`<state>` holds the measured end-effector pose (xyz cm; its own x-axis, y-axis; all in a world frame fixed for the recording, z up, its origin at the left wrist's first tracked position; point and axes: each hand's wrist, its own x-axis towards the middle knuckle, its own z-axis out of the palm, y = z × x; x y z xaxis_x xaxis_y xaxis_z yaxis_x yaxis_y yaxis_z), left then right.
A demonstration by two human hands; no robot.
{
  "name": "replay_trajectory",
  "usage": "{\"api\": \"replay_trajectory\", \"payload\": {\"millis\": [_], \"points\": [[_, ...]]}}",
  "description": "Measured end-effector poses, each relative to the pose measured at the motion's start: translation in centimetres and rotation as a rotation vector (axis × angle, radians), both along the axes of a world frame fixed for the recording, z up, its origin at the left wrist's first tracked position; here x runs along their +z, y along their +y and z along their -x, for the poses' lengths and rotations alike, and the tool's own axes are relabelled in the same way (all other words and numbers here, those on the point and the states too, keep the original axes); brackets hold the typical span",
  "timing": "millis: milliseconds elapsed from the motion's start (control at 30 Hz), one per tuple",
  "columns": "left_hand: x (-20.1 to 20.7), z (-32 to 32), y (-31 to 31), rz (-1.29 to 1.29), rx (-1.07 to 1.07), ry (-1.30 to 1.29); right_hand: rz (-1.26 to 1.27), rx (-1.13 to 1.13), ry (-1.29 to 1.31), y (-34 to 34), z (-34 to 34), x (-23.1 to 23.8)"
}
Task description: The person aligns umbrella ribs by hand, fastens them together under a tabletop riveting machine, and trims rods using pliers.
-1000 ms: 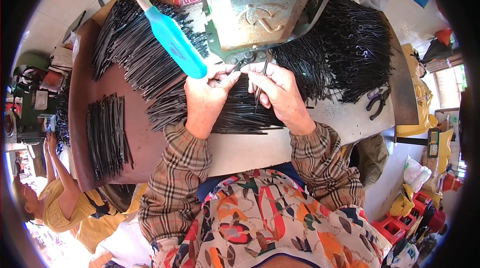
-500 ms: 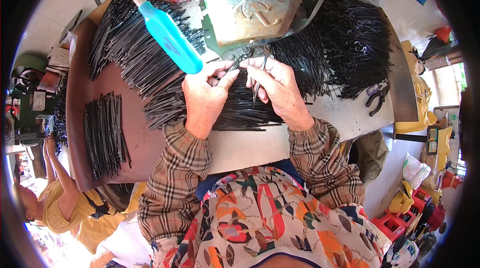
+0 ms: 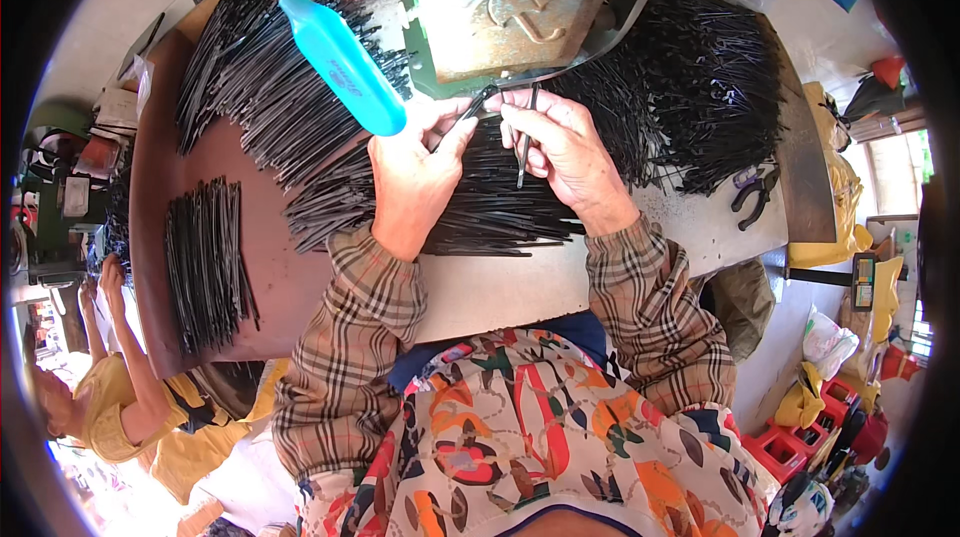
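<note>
1. At nine o'clock from the middle of your view, slim black rods (image 3: pixel 208 262) lie side by side on a smooth brown sheet (image 3: pixel 290 297).
2. At ten o'clock, a deeper heap of black lengths (image 3: pixel 250 77) slants; the rods look straight and probably stiff.
3. At eleven o'clock hangs a rounded, glossy blue lamp (image 3: pixel 345 67). Your left hand (image 3: pixel 412 172), nearer the middle, is narrowed in a pinch around a thin black piece (image 3: pixel 479 102).
4. That piece sits towards twelve o'clock, below the worn metal machine (image 3: pixel 540 7). It should be light and stiff, perhaps slick; grip it along the shaft, near the jointed-looking end. Its finish is too small to judge.
5. At one o'clock, your right hand (image 3: pixel 572 157) curls around a slender dark tool (image 3: pixel 525 159), fingertips close to the piece's far end; whether they touch, you cannot tell.
6. At two o'clock, bristly black pieces (image 3: pixel 715 87) pile up, tangled and shiny.
7. Near three o'clock rest black-handled pliers (image 3: pixel 752 199).
</note>
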<state>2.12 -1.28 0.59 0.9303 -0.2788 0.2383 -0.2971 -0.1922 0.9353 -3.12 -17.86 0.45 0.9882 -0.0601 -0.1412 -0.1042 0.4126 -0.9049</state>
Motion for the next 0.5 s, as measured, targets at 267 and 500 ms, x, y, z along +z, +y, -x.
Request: {"api": "replay_trajectory", "payload": {"millis": [267, 500], "points": [[-0.5, -0.2, -0.4, -0.094, 0.048, -0.386, 0.108, -0.027, 0.018, -0.1, -0.2, 0.1], [-0.2, 0.5, -0.1, -0.502, 0.016, -0.740, 0.166, 0.086, 0.052, -1.3, -0.4, 1.1]]}}
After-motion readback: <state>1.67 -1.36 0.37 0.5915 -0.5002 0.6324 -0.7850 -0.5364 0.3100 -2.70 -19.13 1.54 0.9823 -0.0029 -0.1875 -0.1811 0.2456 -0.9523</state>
